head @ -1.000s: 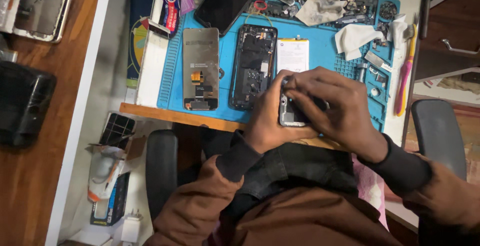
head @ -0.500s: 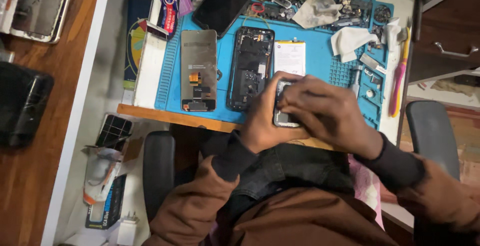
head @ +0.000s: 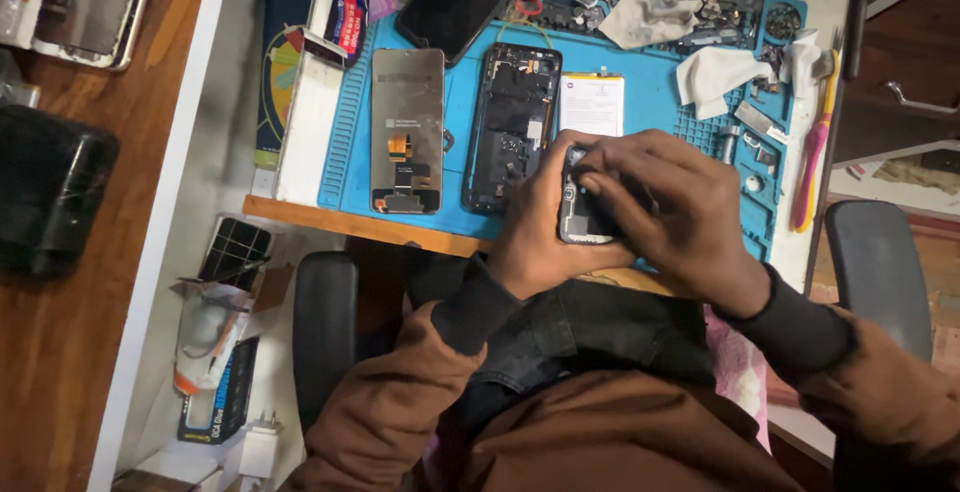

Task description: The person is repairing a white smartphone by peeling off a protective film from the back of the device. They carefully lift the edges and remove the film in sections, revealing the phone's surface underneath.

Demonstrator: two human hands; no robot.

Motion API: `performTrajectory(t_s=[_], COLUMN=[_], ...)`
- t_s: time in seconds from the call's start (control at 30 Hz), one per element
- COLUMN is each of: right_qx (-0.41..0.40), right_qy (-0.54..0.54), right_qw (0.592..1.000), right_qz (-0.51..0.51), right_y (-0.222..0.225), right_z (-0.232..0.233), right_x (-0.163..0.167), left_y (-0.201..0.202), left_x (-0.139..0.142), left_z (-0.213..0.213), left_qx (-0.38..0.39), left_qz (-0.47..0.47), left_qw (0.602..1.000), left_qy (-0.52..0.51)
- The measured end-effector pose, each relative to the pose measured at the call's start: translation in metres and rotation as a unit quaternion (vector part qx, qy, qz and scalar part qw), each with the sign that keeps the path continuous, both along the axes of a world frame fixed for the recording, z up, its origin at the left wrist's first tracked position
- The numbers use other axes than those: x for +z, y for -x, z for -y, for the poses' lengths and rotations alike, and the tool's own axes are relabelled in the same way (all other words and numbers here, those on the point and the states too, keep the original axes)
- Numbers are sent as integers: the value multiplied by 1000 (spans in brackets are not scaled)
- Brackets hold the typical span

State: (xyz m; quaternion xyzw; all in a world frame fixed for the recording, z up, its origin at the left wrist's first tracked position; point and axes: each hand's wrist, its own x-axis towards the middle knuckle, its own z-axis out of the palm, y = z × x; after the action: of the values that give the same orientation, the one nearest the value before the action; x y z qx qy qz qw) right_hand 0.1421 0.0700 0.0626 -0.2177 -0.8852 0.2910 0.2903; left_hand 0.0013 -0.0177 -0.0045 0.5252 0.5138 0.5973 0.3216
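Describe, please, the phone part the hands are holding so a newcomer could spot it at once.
Start at the blue mat on the white desk. At its near edge, the left hand and right hand clasp a dark phone part. Unlike the frame and screen lying flat leftward, it is held up.

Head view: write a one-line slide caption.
Both hands, left hand and right hand, grip a phone part above a blue repair mat.

Blue work mat (head: 640, 102) with a ribbed edge — a grey screen panel (head: 407, 130), black phone frame (head: 512, 127), white battery (head: 592, 104), pink-and-yellow toothbrush (head: 815, 142) — brown sleeves (head: 400, 402).
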Motion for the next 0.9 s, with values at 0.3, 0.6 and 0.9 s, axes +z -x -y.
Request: performTrajectory(t_s=[0.3, 0.6, 0.9], right_qx=[-20, -24, 58], right_qy=[-32, -21, 11], right_qw=[999, 999, 998], right_qz=[3, 2, -22], right_y=[1, 3, -1], right_z=[1, 8, 1], right_x=[-3, 0, 3], left_y=[0, 1, 3], left_x=[-6, -7, 1], left_z=[0, -1, 2], left_qx=[-26, -33, -28], left_qz=[10, 3, 32], left_qw=[1000, 999, 998], left_qy=[-4, -25, 38])
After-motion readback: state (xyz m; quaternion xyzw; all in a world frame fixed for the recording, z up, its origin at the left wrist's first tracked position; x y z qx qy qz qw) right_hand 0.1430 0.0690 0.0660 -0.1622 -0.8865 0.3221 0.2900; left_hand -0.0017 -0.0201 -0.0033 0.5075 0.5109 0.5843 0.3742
